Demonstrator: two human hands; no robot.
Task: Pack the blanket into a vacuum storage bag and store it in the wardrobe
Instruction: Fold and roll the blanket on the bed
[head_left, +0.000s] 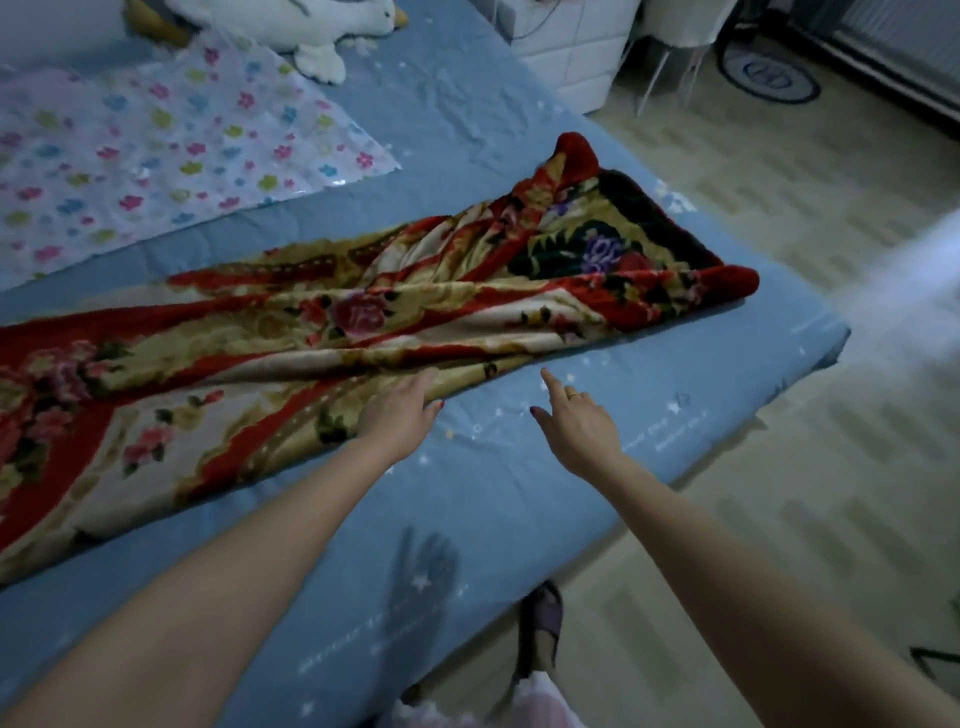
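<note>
A: What do we see, starting at the left?

B: At the far left we have the bag (156, 150), clear plastic printed with small coloured flowers. It lies flat on the blue bed (467, 119), up toward the head end, apart from the blanket.

A: And the blanket (363, 312) itself?

B: We see a thick plush one in red, cream and gold with rose prints, and a dark patch with purple flowers near its right end. It lies folded into a long band running across the bed from the left edge of view to near the bed's right corner. Its middle is creased and rumpled, and the far right corner curls up.

A: Our hands?

B: Our left hand (402, 410) rests on the blanket's near edge, fingers straight and together, gripping nothing. Our right hand (576, 426) hovers just beside it over the bare sheet, apart from the blanket; the forefinger points forward, a ring shows on one finger, and we hold nothing.

A: Anything else?

B: A white plush toy (311, 26) lies at the head of the bed. At the right we see pale floor (779, 208), and below, our foot in a purple slipper (543, 618).
</note>
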